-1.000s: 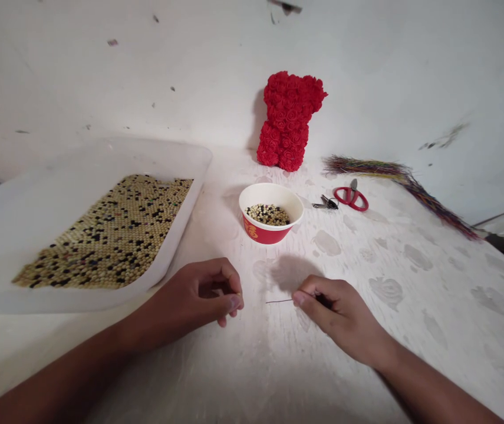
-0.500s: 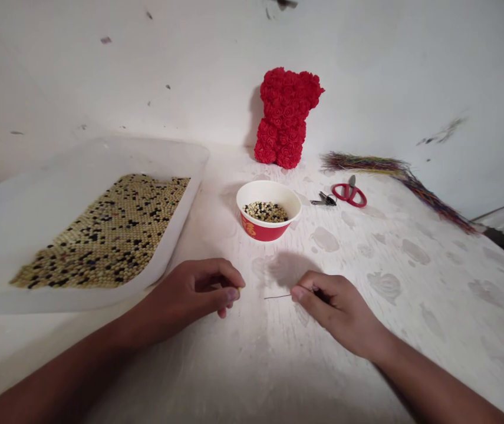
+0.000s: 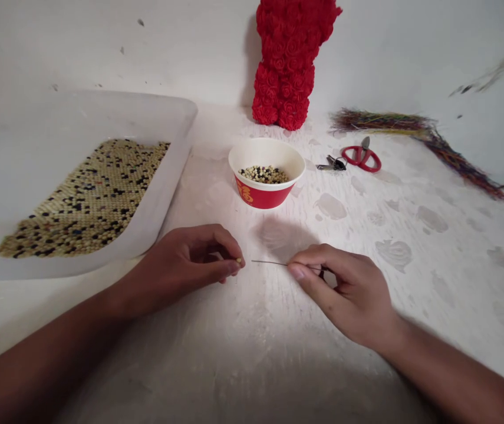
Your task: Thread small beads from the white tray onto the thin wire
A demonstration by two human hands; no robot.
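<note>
Between thumb and forefinger my left hand (image 3: 196, 259) pinches a small yellowish bead (image 3: 239, 260). My right hand (image 3: 344, 288) is closed on a thin dark wire (image 3: 269, 262), whose free end points left at the bead with a short gap between them. Just beyond both hands stands a red and white paper bowl (image 3: 263, 196) with pale and black beads (image 3: 264, 174) in it. The other fingers of each hand are curled in, and part of the wire is hidden by the right hand.
At left, a large translucent tub (image 3: 154, 218) holds many pale and black beads (image 3: 96, 200). A red rose bear (image 3: 285, 70) stands by the wall. Red-handled scissors (image 3: 362, 159), a small dark metal tool (image 3: 333, 164) and a bundle of coloured wires (image 3: 437, 132) lie at right.
The camera view has tilted down, so things sit higher in it. The wire's tip is closer to the left hand's bead, and more of the wire shows beyond the right fingers.
</note>
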